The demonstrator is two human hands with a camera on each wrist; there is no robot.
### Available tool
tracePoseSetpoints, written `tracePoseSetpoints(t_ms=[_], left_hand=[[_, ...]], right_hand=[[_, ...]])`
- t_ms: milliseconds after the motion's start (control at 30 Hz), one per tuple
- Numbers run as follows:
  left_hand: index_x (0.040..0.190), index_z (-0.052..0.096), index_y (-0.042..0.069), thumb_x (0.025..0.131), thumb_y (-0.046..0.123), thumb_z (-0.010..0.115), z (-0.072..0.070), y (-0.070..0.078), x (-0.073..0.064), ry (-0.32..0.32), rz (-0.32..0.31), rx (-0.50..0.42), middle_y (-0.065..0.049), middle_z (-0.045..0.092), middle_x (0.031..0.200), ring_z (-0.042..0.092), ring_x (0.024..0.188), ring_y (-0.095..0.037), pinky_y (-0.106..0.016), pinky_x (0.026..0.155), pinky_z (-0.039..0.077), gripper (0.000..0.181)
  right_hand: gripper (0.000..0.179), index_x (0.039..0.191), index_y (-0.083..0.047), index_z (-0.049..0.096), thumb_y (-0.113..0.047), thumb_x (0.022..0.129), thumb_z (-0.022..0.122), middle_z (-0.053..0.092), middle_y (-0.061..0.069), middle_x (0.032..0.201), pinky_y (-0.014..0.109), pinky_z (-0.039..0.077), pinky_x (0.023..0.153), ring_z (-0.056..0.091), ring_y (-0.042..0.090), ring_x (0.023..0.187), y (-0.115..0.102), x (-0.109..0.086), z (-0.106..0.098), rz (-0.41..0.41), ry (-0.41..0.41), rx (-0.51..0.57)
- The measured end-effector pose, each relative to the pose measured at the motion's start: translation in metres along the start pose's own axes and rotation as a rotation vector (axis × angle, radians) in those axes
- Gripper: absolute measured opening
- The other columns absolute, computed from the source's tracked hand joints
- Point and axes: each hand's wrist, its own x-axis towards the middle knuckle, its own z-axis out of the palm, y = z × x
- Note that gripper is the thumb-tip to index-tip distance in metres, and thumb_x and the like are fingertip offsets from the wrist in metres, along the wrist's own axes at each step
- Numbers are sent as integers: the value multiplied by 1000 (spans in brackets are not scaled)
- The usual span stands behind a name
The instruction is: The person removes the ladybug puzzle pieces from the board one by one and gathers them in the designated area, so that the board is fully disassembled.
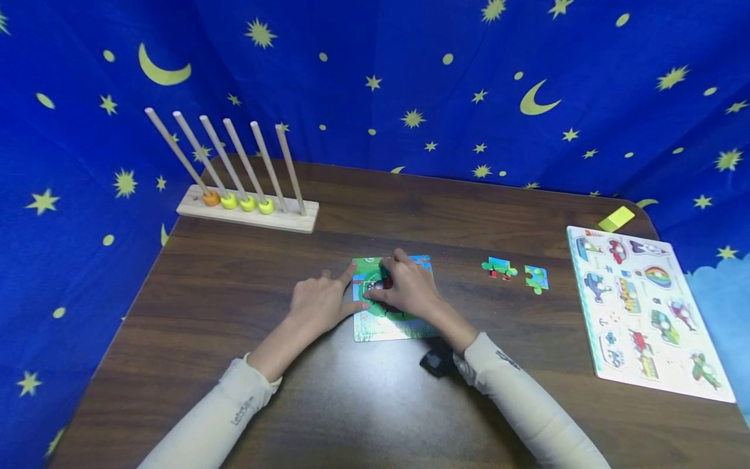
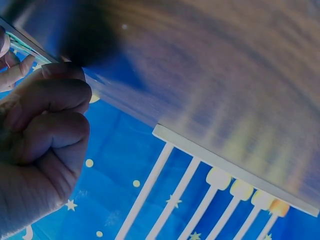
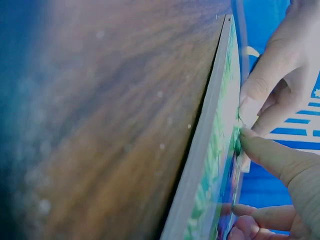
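A flat picture jigsaw puzzle [image 1: 369, 330] in green and blue lies on the brown table, with a dark red figure in its middle. Along the puzzle's left side rests my left hand [image 1: 316, 299]; its thumb and index finger are spread straight, their tips on the board. The left wrist view shows that hand's other fingers [image 2: 55, 130] bent. My right hand [image 1: 410, 286] bends over the puzzle's middle and pinches a dark red puzzle piece [image 1: 387, 283] at its surface, mostly hidden by the fingers. In the right wrist view, both thumbs nearly meet at the board's face [image 3: 220, 145].
Two loose puzzle pieces [image 1: 500, 268] lie right of the board. Farther right are a peg puzzle board [image 1: 674, 345] and a yellow block [image 1: 616, 219]. A wooden rod stand [image 1: 246, 213] with several rings stands back left. A small black object [image 1: 436, 363] sits by my right wrist.
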Motion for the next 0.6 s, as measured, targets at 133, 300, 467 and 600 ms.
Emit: tracePoseSetpoints(t_ms=[133,300,467,600], left_hand=[[156,32,24,86,72,56,1,0,1,-7,-2,-4,-29,59,132,52,55,-23,-34,48,41,88],[157,30,24,86,73,55,2,0,2,-15,-5,-6,-30,56,136,51,54,-23,-32,47,39,89],[156,33,23,86,73,56,4,-1,2,3,6,-8,-30,57,134,51,53,-22,-32,47,39,89],[156,34,22,85,72,57,3,-1,3,10,13,-15,-30,58,133,51,52,-22,-31,47,38,89]], right_hand=[[66,121,3,67,-46,79,81,56,11,96,26,41,52,48,15,63,0,1,2,16,-9,26],[67,125,0,65,-47,79,81,56,11,102,30,47,56,51,17,66,3,0,-2,34,-9,19],[67,127,-3,64,-45,79,82,56,10,104,33,48,56,52,18,65,16,-5,-15,60,21,17],[67,127,-2,64,-43,78,83,56,10,104,32,45,56,52,18,67,37,-12,-25,89,62,28]])
